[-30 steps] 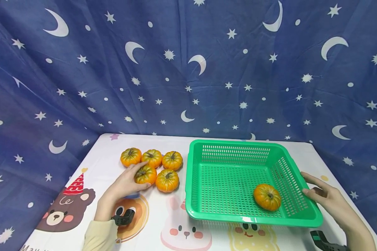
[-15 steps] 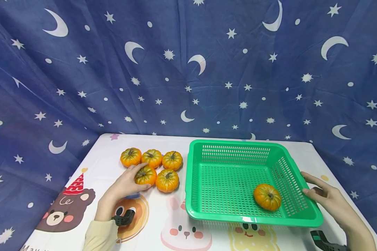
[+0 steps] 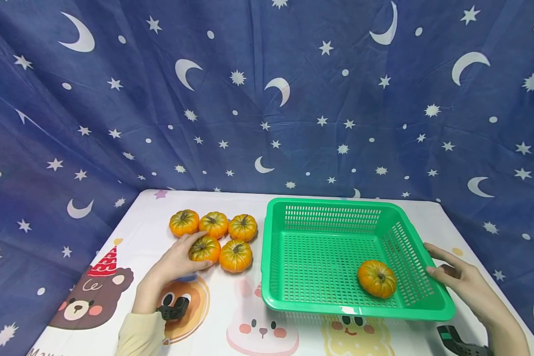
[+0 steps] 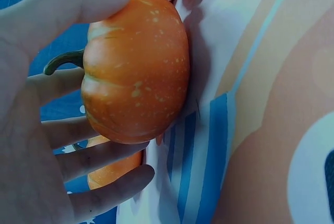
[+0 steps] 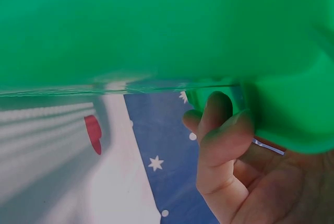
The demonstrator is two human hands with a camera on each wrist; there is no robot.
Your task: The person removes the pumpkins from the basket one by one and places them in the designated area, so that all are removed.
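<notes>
My left hand (image 3: 171, 264) holds a small orange pumpkin (image 3: 204, 248) with green-tinged ribs, the front left one of a cluster on the table. In the left wrist view the thumb lies on one side of this pumpkin (image 4: 138, 72), its dark stem points toward the palm, and the fingers spread around the other side. At the right, my right hand (image 3: 458, 277) grips the side rim of a green plastic basket (image 3: 382, 312), with curled fingers (image 5: 222, 145) below the rim in the right wrist view. One pumpkin (image 3: 377, 279) sits inside, near the front right corner.
Beside the held pumpkin sits another pumpkin (image 3: 236, 256). Three more stand in a row behind: a left one (image 3: 184, 223), a middle one (image 3: 214, 225) and a right one (image 3: 243, 228). A white cartoon-print cloth (image 3: 218, 316) covers the table; a blue starry curtain (image 3: 231, 123) hangs behind.
</notes>
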